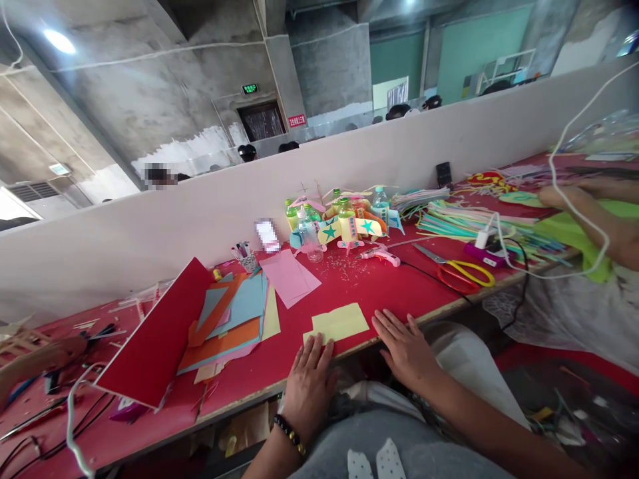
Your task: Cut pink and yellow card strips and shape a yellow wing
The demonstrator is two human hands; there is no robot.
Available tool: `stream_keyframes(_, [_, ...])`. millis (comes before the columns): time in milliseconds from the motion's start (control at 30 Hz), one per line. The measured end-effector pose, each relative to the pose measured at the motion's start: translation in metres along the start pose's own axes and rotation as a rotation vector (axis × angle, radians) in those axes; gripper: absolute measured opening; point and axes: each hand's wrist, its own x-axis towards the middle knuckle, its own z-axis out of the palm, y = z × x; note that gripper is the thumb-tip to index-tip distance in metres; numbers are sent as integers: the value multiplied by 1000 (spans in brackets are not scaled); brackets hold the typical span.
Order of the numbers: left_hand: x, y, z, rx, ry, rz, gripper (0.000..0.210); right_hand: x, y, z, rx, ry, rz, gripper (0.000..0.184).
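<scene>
- Yellow paper sheets (pixel 344 320): flat on the red worktop (pixel 399 291), near its front edge.
- Left hand (pixel 310 374): grip flattened, nothing grasped; fingertips on the sheets' near edge.
- Right hand (pixel 405 347): grip flattened, empty, beside the sheets.
- Pink glue gun (pixel 383 255), scissors (pixel 448 262): beyond the right hand.

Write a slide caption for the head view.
Left bare hand touches rectangular pale yellow paper; right bare hand rests on red table.
</scene>
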Motion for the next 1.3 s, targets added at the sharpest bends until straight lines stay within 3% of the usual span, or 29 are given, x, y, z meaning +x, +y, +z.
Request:
stream_keyframes(200, [-4, 5, -12, 72, -17, -101, 49, -16, 12, -2, -41, -13, 30, 63])
stream_keyframes(367, [12, 15, -26, 125, -20, -140, 43, -6, -3, -13, 18, -65, 72, 60])
stream_keyframes(533, [35, 34, -33, 187, -44, -110, 40, 24, -38, -24, 218, -171, -221, 53])
stream_keyframes(633, [44, 42, -34, 201, -77, -64, 37, 37, -46, -22, 314, -239, -285, 52])
stream_keyframes(800, [43, 39, -36, 164, -77, -52, 34, 44, -42, -20, 316, -196, -266, 40])
stream_keyframes(933, [40, 36, -35, 156, -88, -87, 37, 60, -40, -25, 240, -151, -140, 24])
stream_keyframes(1033, [41, 38, -34, 163, -97, -97, 39, 83, -41, -24, 216, -183, -69, 16])
stream_keyframes(1133, [42, 38, -33, 178, -108, -91, 38, 104, -44, -18, 206, -219, -11, 19])
stream_keyframes(1300, [42, 37, -33, 181, -101, -74, 39, 121, -46, -11, 203, -334, 69, 15])
